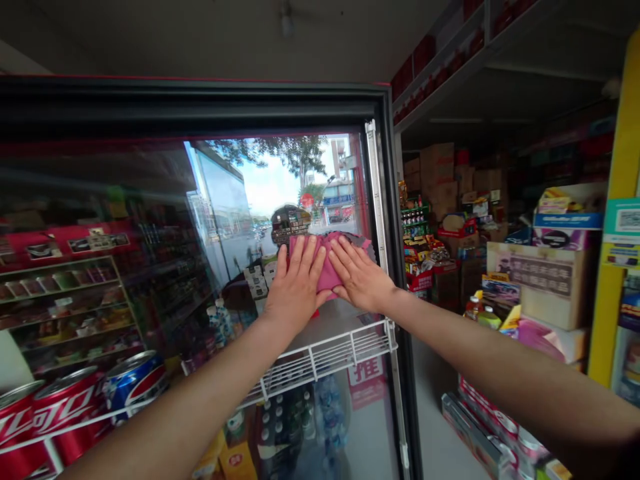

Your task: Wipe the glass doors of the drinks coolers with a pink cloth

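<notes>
A pink cloth [329, 275] lies against the glass [250, 167] of a dark-framed cooler door. My left hand [294, 283] presses its left part, palm down and fingers spread. Flat on its right part rests my right hand [361, 275], fingers stretched out. Both thumbs come close together at the lower middle of the cloth. Its dark, jagged edge shows above and beside my right fingers. Just below the hands, a white wire rack [325, 357] runs along the door. The street and shop shelves are reflected in the glass.
Red and blue soda cans [135, 383] stand behind a white wire rail at lower left. The black door frame [400, 280] rises right of my hands. Further right are stacked cardboard boxes [540, 273], snack packs [425, 253] and a yellow post [613, 200].
</notes>
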A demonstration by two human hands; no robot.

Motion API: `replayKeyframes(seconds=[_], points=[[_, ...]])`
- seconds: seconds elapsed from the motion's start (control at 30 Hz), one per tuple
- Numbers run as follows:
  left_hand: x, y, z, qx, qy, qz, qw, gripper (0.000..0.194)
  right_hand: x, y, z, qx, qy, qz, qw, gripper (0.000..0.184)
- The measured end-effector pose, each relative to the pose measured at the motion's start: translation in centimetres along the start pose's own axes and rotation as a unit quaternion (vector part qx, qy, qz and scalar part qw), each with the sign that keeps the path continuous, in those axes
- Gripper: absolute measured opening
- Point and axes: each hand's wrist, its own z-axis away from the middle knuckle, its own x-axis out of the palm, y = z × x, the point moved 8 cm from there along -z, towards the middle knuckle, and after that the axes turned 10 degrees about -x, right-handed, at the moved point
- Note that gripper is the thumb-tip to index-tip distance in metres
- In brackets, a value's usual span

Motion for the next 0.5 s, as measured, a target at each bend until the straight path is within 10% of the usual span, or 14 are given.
replayKeyframes(seconds=[0.5], points=[[-8.2,-4.2,-13.8,-0.028,0.108,0.01,0.994,0.073,-7.1,11.7,-9.4,0.101,0.11,0.022,0.989,0.088]])
